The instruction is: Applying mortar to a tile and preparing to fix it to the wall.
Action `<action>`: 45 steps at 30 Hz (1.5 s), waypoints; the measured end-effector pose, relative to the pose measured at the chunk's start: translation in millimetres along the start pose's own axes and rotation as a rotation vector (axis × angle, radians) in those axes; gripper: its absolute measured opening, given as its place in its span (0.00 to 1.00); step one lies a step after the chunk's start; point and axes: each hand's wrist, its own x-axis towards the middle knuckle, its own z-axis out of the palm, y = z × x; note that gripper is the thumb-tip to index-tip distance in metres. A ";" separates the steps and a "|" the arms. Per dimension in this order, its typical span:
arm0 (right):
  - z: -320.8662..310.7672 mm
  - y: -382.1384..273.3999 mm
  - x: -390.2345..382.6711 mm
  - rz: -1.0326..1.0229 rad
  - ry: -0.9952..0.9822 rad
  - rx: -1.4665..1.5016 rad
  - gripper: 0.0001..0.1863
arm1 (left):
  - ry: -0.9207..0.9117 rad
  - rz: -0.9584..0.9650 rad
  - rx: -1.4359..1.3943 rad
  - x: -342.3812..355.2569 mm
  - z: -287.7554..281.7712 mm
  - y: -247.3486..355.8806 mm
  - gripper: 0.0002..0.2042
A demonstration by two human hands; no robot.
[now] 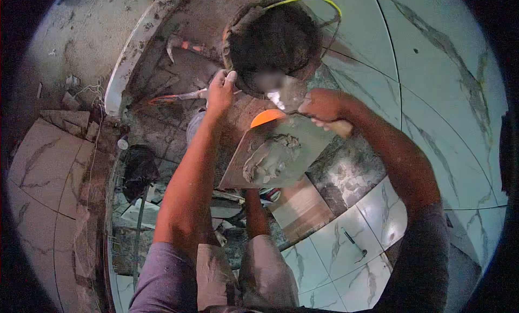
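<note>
Bucket (227,42) stands beyond the left hand (220,91), apparently closed on its rim; the right hand (323,106) wraps a trowel (341,129) above a mortar-smeared tile (311,145). Steady left pressure should prevent tipping.

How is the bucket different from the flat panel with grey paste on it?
The bucket is round, but the flat panel has straight edges and corners. The bucket looks very dark inside, while the panel's surface is much paler. Both look messy.

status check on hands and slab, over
Left hand at bucket rim. Right hand gripping wooden handle. Slab close below, mortar on it.
</note>
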 end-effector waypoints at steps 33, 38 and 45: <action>316.3 117.6 -78.6 -0.228 1.103 0.988 0.10 | -0.285 -0.491 0.094 -156.2 -26.8 -80.2 0.21; 400.6 114.8 -49.0 0.125 1.678 0.737 0.08 | -0.293 -0.504 0.103 -184.0 -7.7 -90.4 0.21; 435.3 131.0 -19.4 0.170 1.238 0.978 0.12 | -0.330 -0.374 0.065 -191.2 -1.5 -101.0 0.16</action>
